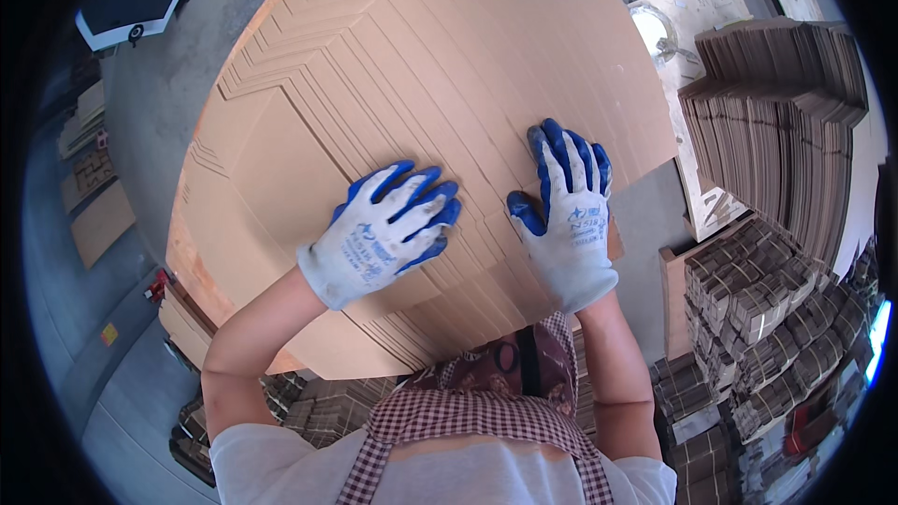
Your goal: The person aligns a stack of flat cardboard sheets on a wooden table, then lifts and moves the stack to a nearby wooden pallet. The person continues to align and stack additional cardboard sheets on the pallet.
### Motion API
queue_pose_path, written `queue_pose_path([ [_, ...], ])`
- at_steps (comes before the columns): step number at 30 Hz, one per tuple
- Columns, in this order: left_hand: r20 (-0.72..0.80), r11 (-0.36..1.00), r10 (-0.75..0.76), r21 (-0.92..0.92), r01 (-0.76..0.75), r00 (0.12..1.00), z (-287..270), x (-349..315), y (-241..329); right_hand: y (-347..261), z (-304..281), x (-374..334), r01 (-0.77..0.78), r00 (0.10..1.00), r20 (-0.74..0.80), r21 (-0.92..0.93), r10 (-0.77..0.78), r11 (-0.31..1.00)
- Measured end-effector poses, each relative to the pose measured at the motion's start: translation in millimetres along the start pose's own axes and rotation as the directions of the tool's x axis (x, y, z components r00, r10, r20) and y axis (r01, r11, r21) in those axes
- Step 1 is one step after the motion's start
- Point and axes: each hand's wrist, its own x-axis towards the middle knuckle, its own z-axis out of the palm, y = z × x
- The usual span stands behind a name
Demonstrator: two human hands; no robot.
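Note:
A fanned-out spread of overlapping brown cardboard sheets (505,47) covers the table in front of me. My left hand (393,224), in a white work glove with blue-coated fingers, lies flat on the sheets left of the middle, its fingers stretched out toward the right. To its right, my right hand (566,201), gloved the same way, rests palm down with its fingers pointing away from me and the thumb apart. Neither hand grips a sheet. The palms and whatever is directly beneath them are hidden.
Wooden table edge (187,257) shows along the left. A tall stack of cardboard (776,140) stands at the right, beside a pale board (697,0). Strapped cardboard bundles (748,276) are piled below it. Flat cardboard pieces (103,224) lie on the floor at the left.

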Motion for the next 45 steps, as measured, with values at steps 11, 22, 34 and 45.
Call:
queue_pose_path([
  [11, -0.103, 0.99, 0.009, -0.142, -0.024, 0.995, 1.0, 4.7, -7.0, -32.9, 23.5, -8.6, 0.015, 0.998, -0.064, 0.038, -0.013, 0.999],
  [22, -0.031, 0.994, 0.104, 0.05, -0.102, 0.994, 26.3, 19.6, -11.7, -29.6, 22.2, -8.2, -0.011, 1.0, -0.019, 0.013, 0.011, 1.0],
  [34, -0.005, 0.989, 0.127, 0.081, -0.126, 0.992, 19.6, 4.0, -12.2, -24.9, 22.5, -6.6, 0.0, 1.0, -0.026, 0.025, 0.0, 1.0],
  [45, -0.278, 0.996, 0.092, 0.039, -0.085, 0.956, 44.3, -3.2, -12.8, -20.0, 21.6, -6.1, 0.011, 1.0, -0.027, 0.03, -0.01, 0.999],
])
